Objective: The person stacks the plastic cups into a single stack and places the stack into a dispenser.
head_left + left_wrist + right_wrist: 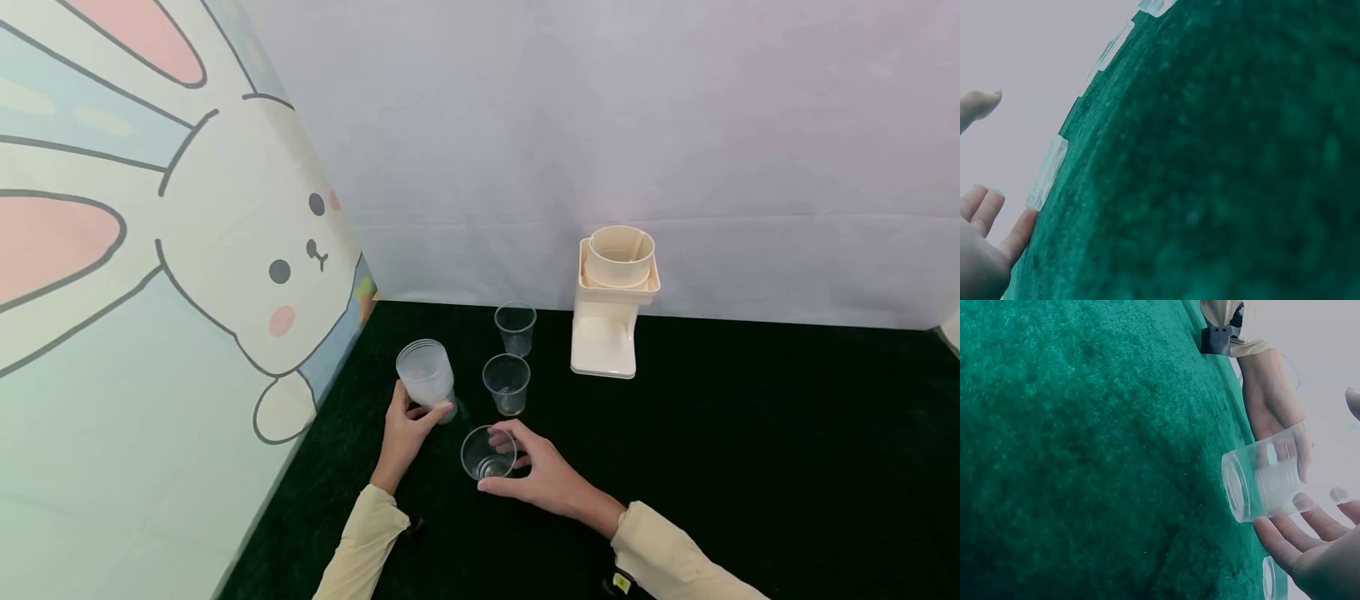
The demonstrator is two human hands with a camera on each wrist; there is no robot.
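Cream sleeves enter from the bottom edge of the head view, one per arm. Right hand (543,479) rests on the dark green felt mat (750,450), its fingers curled loosely around the near clear cup (488,454), thumb at the near side and fingertips at the far rim. This cup stands upright on the mat, mouth up, closest to the person of three single cups. Right wrist view shows the same cup (1266,481) against the fingers (1285,540), with contact visible along the cup wall.

Left hand (408,433) grips the base of a stack of clear cups (426,375), thumb on one side and fingers wrapped behind (the finger positions behind the stack are hidden). The stack stands just left of the single cups, near the rabbit-print wall panel (150,292). Left wrist view shows only fingertips (985,212) over blurred green mat; the stack is not visible there.

Two further single cups stand upright in a line running away from the person: the middle cup (506,383) just beyond the near cup, and the far cup (515,328) beyond that. All three are apart from one another.

A cream plastic cup dispenser (613,304) stands on the mat to the right of the far cup, against the pale backdrop (637,125).
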